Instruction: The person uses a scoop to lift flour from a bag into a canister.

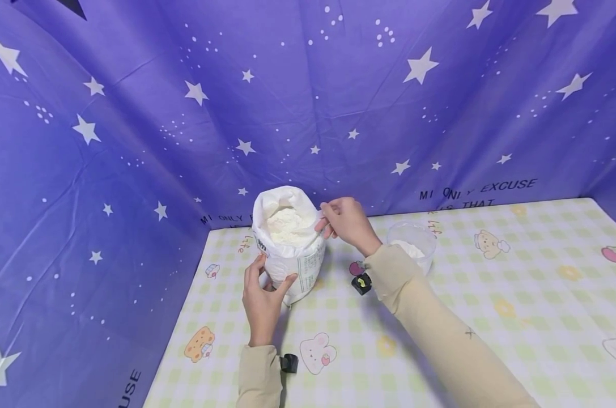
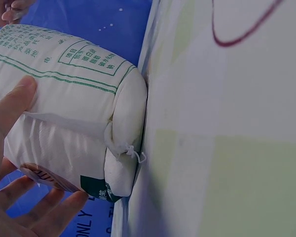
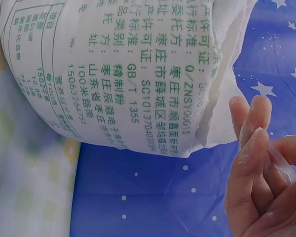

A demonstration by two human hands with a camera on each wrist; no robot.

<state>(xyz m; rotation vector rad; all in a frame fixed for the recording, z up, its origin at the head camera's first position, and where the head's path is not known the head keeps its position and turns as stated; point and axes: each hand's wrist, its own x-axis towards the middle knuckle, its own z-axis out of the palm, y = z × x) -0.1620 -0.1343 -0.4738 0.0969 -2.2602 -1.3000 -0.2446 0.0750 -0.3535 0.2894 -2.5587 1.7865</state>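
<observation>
Evidently, the green-printed white bag stands open, showing pale powder; left hand grips it, right hand pinches a translucent piece.

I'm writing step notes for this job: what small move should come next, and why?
Probably bring the right hand over the open white bag and dip in the clear item it pinches, whose full shape is hidden. White powder shows inside the mouth, the left hand grips the bag's side, and the clear tub seems to have room left.
</observation>
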